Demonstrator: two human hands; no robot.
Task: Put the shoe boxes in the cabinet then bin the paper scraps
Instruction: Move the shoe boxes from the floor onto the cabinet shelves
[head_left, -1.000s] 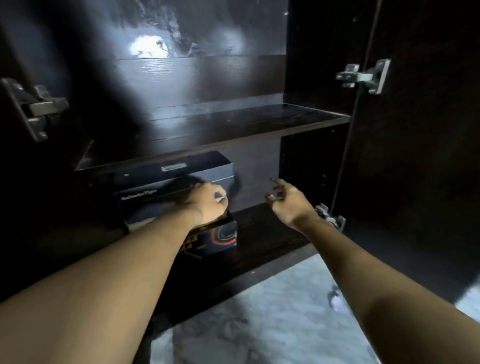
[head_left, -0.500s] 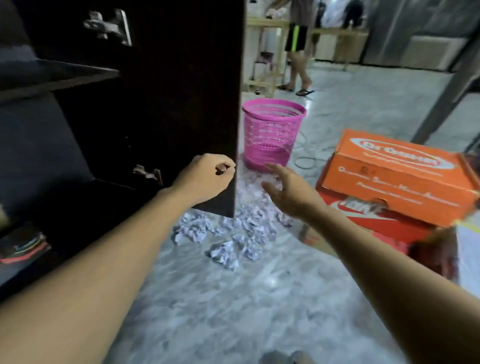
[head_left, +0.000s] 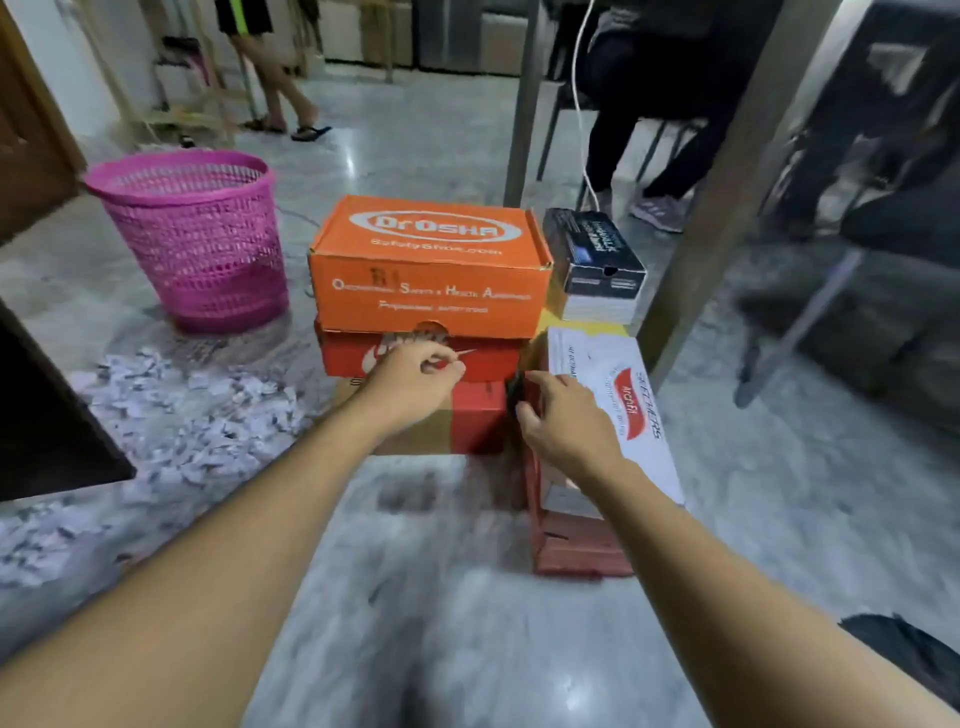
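Swung from cabinet (head_left: 47, 426) to shoe boxes (head_left: 431, 280), left hand (head_left: 415, 379) is curled, empty. Right hand's (head_left: 561, 423) hold on white box (head_left: 618, 405) cannot be told.

Ahead of you three boxes are stacked: top box (head_left: 431, 265) on middle box (head_left: 493, 364) on bottom box (head_left: 467, 421). Just right of the stack, a side box (head_left: 618, 405) lies on a low box (head_left: 576, 551). Behind those, a small box (head_left: 592, 249) sits on a flat box (head_left: 597, 309). The basket (head_left: 192, 239) stands far left, with scraps (head_left: 197, 415) on the floor (head_left: 467, 623) near it.
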